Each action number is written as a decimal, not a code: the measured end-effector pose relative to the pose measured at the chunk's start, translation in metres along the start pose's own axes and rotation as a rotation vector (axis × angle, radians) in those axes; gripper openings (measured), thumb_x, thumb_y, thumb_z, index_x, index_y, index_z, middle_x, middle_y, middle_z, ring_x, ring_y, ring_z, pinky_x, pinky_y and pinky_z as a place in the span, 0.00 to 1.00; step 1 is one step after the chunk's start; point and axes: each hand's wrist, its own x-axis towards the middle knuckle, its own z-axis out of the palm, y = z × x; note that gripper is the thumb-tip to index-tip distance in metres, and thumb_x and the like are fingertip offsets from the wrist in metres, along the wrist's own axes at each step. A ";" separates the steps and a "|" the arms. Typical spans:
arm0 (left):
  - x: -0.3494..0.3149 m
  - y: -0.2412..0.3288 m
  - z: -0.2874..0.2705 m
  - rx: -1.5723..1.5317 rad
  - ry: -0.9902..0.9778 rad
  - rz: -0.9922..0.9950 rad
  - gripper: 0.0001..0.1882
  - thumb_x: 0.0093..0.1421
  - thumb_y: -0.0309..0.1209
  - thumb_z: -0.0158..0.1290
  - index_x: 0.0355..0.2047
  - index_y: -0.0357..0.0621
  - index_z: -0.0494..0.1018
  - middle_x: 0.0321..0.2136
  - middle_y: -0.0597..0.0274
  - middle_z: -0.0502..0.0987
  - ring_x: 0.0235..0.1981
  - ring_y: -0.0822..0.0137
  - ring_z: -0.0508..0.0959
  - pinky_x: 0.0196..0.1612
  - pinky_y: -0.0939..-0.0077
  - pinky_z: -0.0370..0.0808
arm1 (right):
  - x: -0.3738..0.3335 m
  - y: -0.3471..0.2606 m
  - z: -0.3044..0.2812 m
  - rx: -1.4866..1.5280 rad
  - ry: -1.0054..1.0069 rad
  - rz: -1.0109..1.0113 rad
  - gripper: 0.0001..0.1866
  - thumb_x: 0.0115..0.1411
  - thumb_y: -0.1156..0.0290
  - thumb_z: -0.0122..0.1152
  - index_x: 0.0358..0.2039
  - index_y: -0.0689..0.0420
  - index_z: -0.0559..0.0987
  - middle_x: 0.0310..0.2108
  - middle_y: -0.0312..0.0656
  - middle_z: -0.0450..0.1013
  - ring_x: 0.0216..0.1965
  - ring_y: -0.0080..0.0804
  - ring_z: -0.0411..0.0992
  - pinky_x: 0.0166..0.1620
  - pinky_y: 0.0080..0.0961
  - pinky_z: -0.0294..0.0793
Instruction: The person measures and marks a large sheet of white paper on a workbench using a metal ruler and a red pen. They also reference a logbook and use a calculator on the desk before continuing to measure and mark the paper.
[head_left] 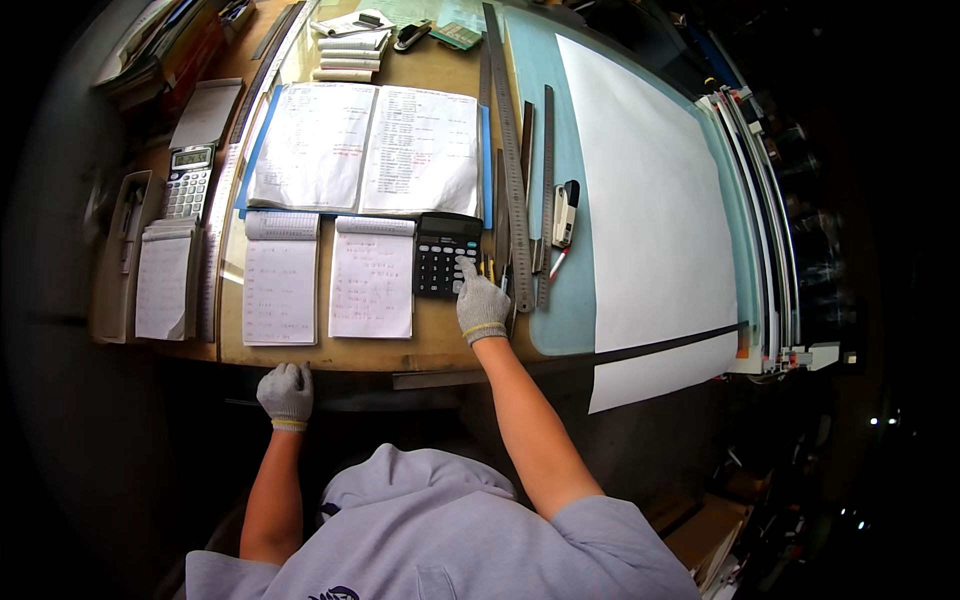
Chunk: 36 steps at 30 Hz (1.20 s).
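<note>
My right hand (483, 304), in a grey knit glove with a yellow cuff, reaches over a black calculator (437, 262). Its index finger is stretched out onto the keys at the calculator's right side, and the hand holds nothing. At the table's front edge my left hand (286, 393), gloved the same way, is curled closed, with nothing seen in it. Two notepads with handwritten pages, the left notepad (280, 290) and the right notepad (371, 285), lie flat beside the calculator. Behind them an open blue folder (243, 185) shows printed sheets (420, 145).
Right of the calculator lie several metal rulers (510, 190) and a stapler (565, 215). A large white sheet (655, 190) covers much of the blue-green mat (562, 325). To the left are a silver calculator (187, 185), a small pad (165, 280) and a cardboard box (112, 300).
</note>
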 end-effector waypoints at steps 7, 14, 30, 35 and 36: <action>0.001 0.000 -0.001 0.019 0.015 0.006 0.18 0.59 0.34 0.60 0.16 0.47 0.66 0.17 0.56 0.70 0.21 0.52 0.75 0.25 0.57 0.70 | -0.001 -0.047 0.006 0.002 -0.010 -0.147 0.26 0.61 0.70 0.56 0.60 0.35 0.75 0.25 0.45 0.78 0.27 0.48 0.79 0.33 0.47 0.79; -0.001 0.000 0.000 0.021 0.014 -0.002 0.18 0.59 0.34 0.60 0.16 0.47 0.66 0.17 0.56 0.70 0.21 0.51 0.74 0.26 0.57 0.70 | -0.017 -0.042 0.005 -0.034 0.088 -0.220 0.24 0.59 0.70 0.57 0.57 0.37 0.77 0.23 0.44 0.77 0.26 0.47 0.79 0.32 0.45 0.80; -0.002 0.000 0.003 0.039 0.036 -0.002 0.18 0.59 0.34 0.60 0.16 0.47 0.66 0.18 0.56 0.70 0.21 0.51 0.74 0.26 0.57 0.70 | -0.048 -0.002 -0.006 0.048 0.126 -0.147 0.18 0.62 0.72 0.54 0.53 0.45 0.78 0.21 0.44 0.75 0.22 0.46 0.77 0.28 0.43 0.78; 0.001 0.004 0.002 0.042 0.029 -0.008 0.18 0.59 0.33 0.60 0.16 0.47 0.66 0.18 0.56 0.70 0.21 0.52 0.74 0.26 0.57 0.70 | -0.091 0.014 -0.003 0.247 0.202 -0.328 0.12 0.62 0.72 0.55 0.45 0.51 0.79 0.28 0.43 0.77 0.31 0.44 0.77 0.37 0.41 0.76; 0.001 0.004 0.002 0.043 0.030 -0.007 0.18 0.59 0.33 0.60 0.16 0.47 0.66 0.18 0.56 0.70 0.21 0.52 0.74 0.26 0.57 0.70 | -0.102 0.020 -0.002 0.263 0.195 -0.362 0.11 0.61 0.71 0.56 0.44 0.52 0.79 0.30 0.43 0.77 0.34 0.44 0.77 0.40 0.41 0.75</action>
